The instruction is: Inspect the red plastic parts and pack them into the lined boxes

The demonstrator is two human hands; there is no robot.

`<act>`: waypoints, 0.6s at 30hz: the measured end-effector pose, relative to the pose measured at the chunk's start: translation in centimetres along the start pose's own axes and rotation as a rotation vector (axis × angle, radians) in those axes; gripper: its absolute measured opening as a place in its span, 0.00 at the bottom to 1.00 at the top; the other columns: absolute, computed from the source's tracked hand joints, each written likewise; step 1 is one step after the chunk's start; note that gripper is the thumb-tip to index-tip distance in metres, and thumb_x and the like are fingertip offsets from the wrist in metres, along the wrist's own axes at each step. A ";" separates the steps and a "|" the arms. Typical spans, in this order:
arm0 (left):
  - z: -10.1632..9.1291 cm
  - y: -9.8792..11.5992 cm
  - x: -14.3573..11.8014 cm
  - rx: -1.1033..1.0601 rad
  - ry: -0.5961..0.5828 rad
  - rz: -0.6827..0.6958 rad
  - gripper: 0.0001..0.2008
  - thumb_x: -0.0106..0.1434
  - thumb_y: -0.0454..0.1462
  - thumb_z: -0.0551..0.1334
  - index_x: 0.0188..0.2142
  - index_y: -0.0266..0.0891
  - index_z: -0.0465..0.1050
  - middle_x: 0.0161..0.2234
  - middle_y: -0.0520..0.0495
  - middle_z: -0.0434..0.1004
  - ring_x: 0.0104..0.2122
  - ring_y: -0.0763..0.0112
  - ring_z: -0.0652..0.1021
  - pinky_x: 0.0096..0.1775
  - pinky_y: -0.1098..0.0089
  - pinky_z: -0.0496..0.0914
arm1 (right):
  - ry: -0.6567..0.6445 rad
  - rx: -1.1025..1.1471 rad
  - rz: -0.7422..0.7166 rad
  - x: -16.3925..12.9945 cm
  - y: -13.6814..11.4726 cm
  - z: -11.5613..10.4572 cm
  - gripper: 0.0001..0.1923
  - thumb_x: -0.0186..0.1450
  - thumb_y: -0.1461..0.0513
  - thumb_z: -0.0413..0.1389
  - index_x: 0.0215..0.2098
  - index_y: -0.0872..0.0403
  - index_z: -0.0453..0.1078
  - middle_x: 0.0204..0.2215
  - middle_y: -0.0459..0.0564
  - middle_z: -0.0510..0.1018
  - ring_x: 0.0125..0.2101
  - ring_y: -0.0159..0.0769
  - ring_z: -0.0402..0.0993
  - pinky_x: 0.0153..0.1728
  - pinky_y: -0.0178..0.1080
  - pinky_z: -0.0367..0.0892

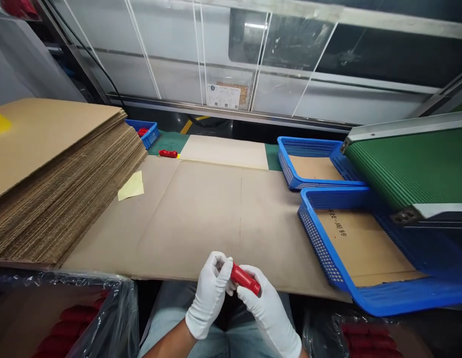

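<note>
Nearest, both gloved hands met over the lap: the right hand [266, 306] had its grip closed on a red part [245, 279], the left hand [210, 293] pinching its end. Beyond lay flat cardboard [201, 214] on the table, then blue baskets [313, 233].

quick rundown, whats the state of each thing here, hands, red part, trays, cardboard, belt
left hand: gloved, fingers closed on the red part's end
right hand: gloved, gripping the red part
red part: held in both hands, off the table
near tray: cardboard liner only, no parts
far tray: cardboard liner only
small bin: holds a red item
cardboard stack: piled flat, fanned
belt: bare
loose red part: lying on the table
</note>
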State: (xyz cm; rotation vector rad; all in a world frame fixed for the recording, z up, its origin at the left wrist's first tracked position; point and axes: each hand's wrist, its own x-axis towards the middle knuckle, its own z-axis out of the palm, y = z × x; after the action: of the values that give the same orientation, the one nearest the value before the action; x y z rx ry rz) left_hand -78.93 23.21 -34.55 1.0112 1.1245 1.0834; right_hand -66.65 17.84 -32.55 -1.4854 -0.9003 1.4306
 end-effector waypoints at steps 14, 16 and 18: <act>-2.1 1.1 -1.4 -0.084 -0.102 -0.245 0.28 0.54 0.56 0.67 0.40 0.31 0.76 0.36 0.42 0.78 0.36 0.62 0.79 0.38 0.67 0.77 | 0.100 -0.246 -0.061 -0.7 0.1 -0.3 0.22 0.55 0.54 0.63 0.48 0.49 0.71 0.47 0.48 0.78 0.46 0.37 0.75 0.53 0.39 0.69; -2.0 1.0 -1.4 -0.079 -0.083 -0.229 0.28 0.55 0.55 0.67 0.41 0.31 0.76 0.37 0.42 0.78 0.38 0.61 0.79 0.40 0.65 0.77 | 0.103 -0.237 -0.053 -0.7 0.1 -0.4 0.23 0.55 0.55 0.62 0.49 0.49 0.71 0.48 0.48 0.78 0.47 0.37 0.75 0.54 0.40 0.69; -1.9 1.0 -1.5 -0.060 -0.068 -0.205 0.28 0.55 0.55 0.67 0.41 0.31 0.76 0.38 0.41 0.79 0.38 0.60 0.80 0.41 0.64 0.77 | 0.101 -0.213 -0.043 -0.6 0.3 -0.4 0.24 0.56 0.55 0.62 0.50 0.49 0.70 0.49 0.49 0.77 0.48 0.37 0.75 0.55 0.40 0.69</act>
State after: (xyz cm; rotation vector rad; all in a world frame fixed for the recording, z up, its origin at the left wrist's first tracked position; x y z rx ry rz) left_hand -81.11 22.10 -33.61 0.8589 1.1077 0.9066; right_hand -66.34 17.13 -32.56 -1.6693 -1.0398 1.2472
